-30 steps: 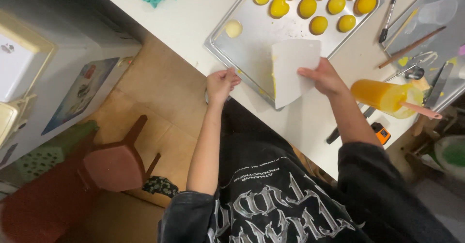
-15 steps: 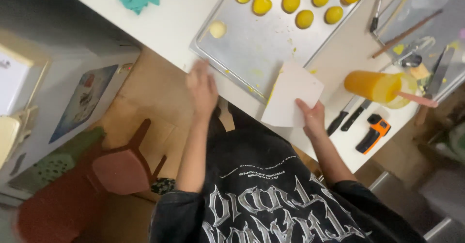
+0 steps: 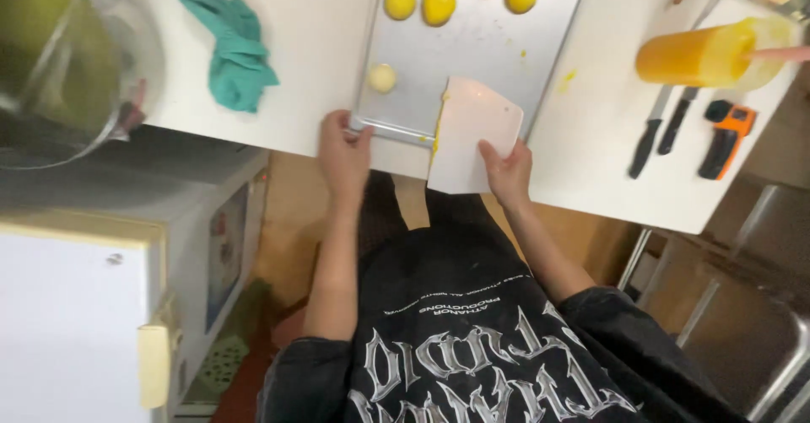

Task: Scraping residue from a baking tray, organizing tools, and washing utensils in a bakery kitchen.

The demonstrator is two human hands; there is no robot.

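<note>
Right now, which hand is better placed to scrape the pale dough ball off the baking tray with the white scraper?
Probably the right hand: it already holds the white scraper over the baking tray. The left hand grips the tray's near corner, beside the pale dough ball.

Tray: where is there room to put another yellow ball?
The tray is bare between the row of yellow balls and the white scraper, right of the pale ball. The table is free between green cloth and tray. It's crowded by the knives.

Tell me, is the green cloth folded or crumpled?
Crumpled: the green cloth lies bunched in uneven folds on the white counter, left of the baking tray.
</note>
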